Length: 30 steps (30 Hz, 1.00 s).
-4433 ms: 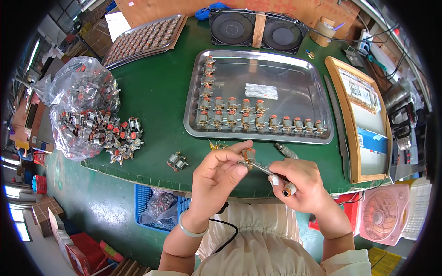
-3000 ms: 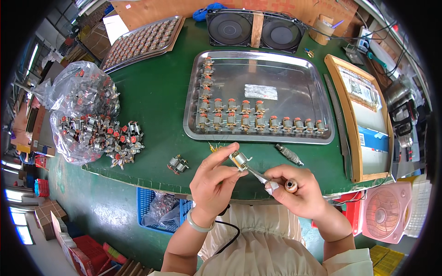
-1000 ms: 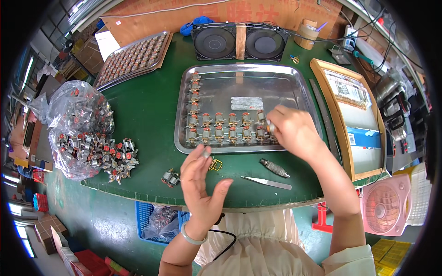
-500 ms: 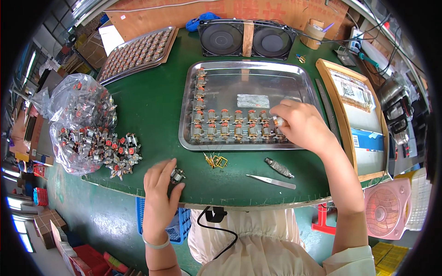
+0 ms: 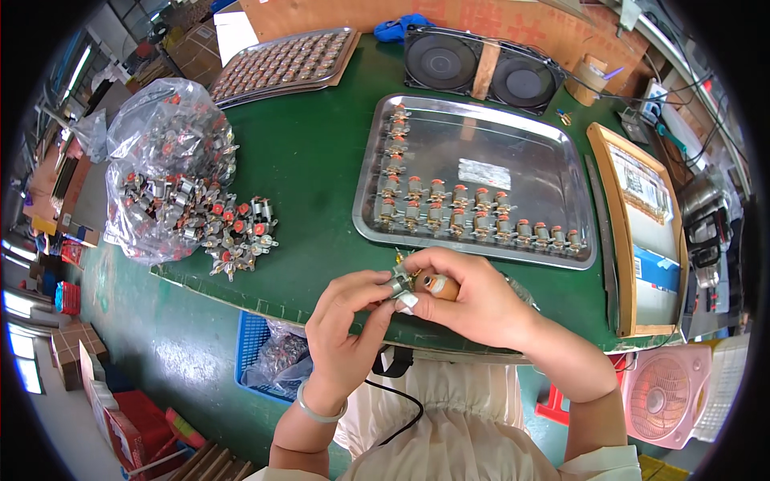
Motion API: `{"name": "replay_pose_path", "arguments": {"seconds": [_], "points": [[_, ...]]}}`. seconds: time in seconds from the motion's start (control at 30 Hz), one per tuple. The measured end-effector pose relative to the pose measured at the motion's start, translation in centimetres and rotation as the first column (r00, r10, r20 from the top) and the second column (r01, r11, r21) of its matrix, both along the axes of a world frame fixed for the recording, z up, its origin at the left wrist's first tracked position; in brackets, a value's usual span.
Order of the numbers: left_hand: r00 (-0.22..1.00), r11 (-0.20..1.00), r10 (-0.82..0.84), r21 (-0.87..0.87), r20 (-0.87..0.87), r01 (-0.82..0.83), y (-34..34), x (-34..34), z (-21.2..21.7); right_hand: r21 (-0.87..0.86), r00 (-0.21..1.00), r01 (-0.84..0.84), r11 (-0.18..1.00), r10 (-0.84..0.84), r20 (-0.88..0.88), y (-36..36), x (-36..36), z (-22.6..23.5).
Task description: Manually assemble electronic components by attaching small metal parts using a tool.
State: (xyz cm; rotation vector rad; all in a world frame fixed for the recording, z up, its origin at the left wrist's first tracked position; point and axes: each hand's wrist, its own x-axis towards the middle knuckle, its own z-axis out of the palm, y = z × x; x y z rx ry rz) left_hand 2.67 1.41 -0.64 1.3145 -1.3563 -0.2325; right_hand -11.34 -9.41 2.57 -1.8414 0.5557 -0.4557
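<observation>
Over the table's front edge, both hands meet. My left hand point(image 5: 349, 321) is closed, pinching a small silver motor point(image 5: 393, 285) between thumb and fingertips. My right hand point(image 5: 477, 301) is closed against the motor's right side; what its fingertips grip is mostly hidden, though a bit of yellow metal shows there. White wrapping shows at the right thumb tip, and an orange-and-white piece point(image 5: 439, 285) sits among the right fingers. Behind the hands, a metal tray point(image 5: 513, 132) holds small motors with red-orange tops point(image 5: 435, 190), in rows along its left and near sides.
To the left, a clear plastic bag point(image 5: 132, 232) spills a heap of loose motors point(image 5: 233, 232). A full tray point(image 5: 281, 68) lies at the back left, beside two black fans point(image 5: 439, 60). A wooden frame point(image 5: 626, 240) lies right. Below hangs a blue basket point(image 5: 250, 353).
My right hand has left the tray and come to the front edge, meeting the left hand. The left hand has moved right with the motor. The whole view has shifted.
</observation>
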Motion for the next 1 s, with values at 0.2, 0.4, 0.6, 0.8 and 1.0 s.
{"name": "replay_pose_path", "arguments": {"seconds": [0.2, 0.4, 0.6, 0.8, 1.0], "points": [[0.932, 0.994, 0.025, -0.086, -0.361, -0.060, 0.3, -0.4, -1.5, 0.162, 0.995, -0.085, 0.983, 0.092, -0.036, 0.7, 1.4, -0.1], [0.891, 0.973, 0.221, 0.032, -0.396, -0.227, 1.1, 0.6, -1.2, -0.222, 0.989, -0.114, 0.968, 0.132, 0.069, 1.8, 2.2, 0.1], [0.797, 0.918, 0.232, 0.146, 0.558, -0.369, 1.4, 3.9, -0.8, -0.240, 0.993, -0.106, 0.965, 0.115, 0.021, 1.3, 1.0, 0.6], [0.997, 0.995, 0.027, 0.089, 0.075, -0.034, 1.5, 1.5, 0.8, -0.205, 0.986, -0.079, 0.976, 0.107, 0.128, 1.4, 0.3, 0.7], [0.795, 0.934, -0.250, 0.080, -0.553, 0.349, 1.7, 0.1, 0.5, 0.099, 0.974, 0.039, 0.994, -0.060, 0.216, 2.7, -0.4, 1.2]]}}
